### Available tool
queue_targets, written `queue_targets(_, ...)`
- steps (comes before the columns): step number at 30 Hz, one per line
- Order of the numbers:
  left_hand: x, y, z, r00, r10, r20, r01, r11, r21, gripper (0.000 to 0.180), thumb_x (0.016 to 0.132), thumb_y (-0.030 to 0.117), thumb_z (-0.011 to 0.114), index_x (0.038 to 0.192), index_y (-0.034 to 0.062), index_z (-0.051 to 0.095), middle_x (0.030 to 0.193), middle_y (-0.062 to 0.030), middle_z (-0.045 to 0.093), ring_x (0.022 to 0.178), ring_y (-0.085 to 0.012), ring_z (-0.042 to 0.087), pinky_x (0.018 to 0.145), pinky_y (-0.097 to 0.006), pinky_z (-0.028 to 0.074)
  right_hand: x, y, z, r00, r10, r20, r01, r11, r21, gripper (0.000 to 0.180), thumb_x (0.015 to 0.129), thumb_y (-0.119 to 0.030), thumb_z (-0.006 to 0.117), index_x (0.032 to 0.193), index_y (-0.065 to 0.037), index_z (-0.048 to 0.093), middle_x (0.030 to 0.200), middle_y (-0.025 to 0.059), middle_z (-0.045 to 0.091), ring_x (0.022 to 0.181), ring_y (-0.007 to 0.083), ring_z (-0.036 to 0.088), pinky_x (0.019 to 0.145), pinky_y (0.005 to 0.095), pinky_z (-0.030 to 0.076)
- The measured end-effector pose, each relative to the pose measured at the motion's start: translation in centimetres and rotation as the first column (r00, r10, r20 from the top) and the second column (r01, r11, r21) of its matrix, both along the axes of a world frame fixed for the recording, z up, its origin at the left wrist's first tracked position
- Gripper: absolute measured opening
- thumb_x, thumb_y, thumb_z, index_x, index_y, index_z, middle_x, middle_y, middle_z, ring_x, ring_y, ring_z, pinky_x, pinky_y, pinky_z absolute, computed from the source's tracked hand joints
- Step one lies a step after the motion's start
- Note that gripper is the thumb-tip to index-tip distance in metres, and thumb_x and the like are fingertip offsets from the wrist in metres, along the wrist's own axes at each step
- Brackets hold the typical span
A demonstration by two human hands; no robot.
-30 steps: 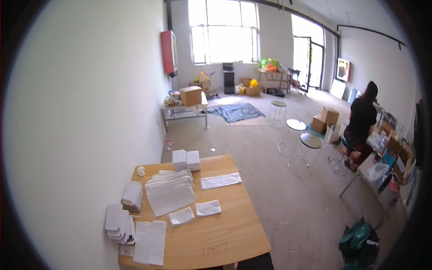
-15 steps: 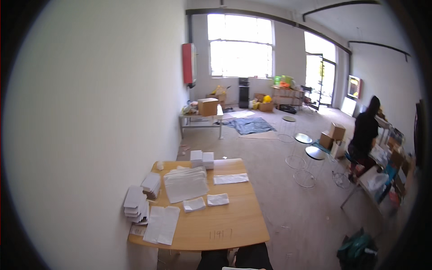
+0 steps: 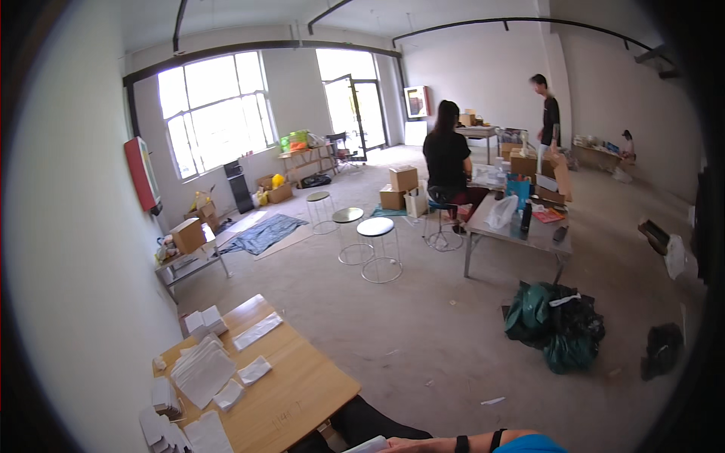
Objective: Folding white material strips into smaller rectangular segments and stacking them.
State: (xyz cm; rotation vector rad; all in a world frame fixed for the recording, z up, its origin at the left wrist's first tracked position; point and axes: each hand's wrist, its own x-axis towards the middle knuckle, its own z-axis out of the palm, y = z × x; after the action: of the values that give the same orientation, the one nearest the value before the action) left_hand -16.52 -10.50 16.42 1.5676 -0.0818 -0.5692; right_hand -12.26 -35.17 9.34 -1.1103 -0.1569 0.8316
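Note:
At the lower edge, my right hand [image 3: 399, 444] is partly in view, with its forearm coming in from the right below a blue sleeve. It is closed on a flat white paper-like item [image 3: 367, 445], cut off by the picture's edge, over my dark trousers. My left hand is out of sight. Nearby on the wooden table [image 3: 310, 377] lie a pile of large white paper sheets or bags [image 3: 202, 371], a long white strip [image 3: 257, 331] and smaller white pieces [image 3: 254, 370]. Stacks of small white boxes [image 3: 205, 321] stand at the far edge.
To the right are dark green bags [image 3: 555, 325] on the floor. Beyond them, a person in black [image 3: 448, 155] sits beside a cluttered table [image 3: 521, 226]; another person [image 3: 549, 113] stands farther back. Round stools [image 3: 377, 228] stand mid-floor, and a wall [image 3: 68, 264] runs along my left.
The view has swung right, so the wooden table now sits lower left and tilted. My right hand and forearm have come into view with the white item. The standing person is newly visible.

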Motion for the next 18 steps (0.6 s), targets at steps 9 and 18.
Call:
queue_targets(9, 2.0, -1.0, -0.8, 0.992, -0.118, -0.054, 0.124, 0.984, 0.124, 0.024, 0.095, 0.019, 0.05, 0.103, -0.0008, 0.061, 0.09, 0.0011, 0.057, 0.081, -0.0094, 0.049, 0.069, -0.027, 0.045, -2.0, -1.9, 2.0, 0.999, -0.014, 0.048, 0.017, 0.998, -0.057, 0.037, 0.085, -0.018, 0.067, 0.116, 0.001, 0.059, 0.105, 0.0066, 0.064, 0.091, 0.0164, 0.06, 0.08, 0.03, 0.05)
queue_targets(18, 1.9, -3.1, 1.2, 0.963, -0.23, -0.143, 0.234, 0.972, 0.013, 0.025, 0.095, 0.018, 0.05, 0.109, -0.0009, 0.058, 0.09, 0.0013, 0.057, 0.079, -0.0102, 0.05, 0.067, -0.026, 0.045, -3.5, -2.9, 0.4, 0.992, -0.124, -0.014, 0.122, 0.988, -0.091, 0.045, 0.084, -0.025, 0.069, 0.119, 0.001, 0.057, 0.104, 0.0064, 0.063, 0.094, 0.0166, 0.057, 0.082, 0.0301, 0.048)
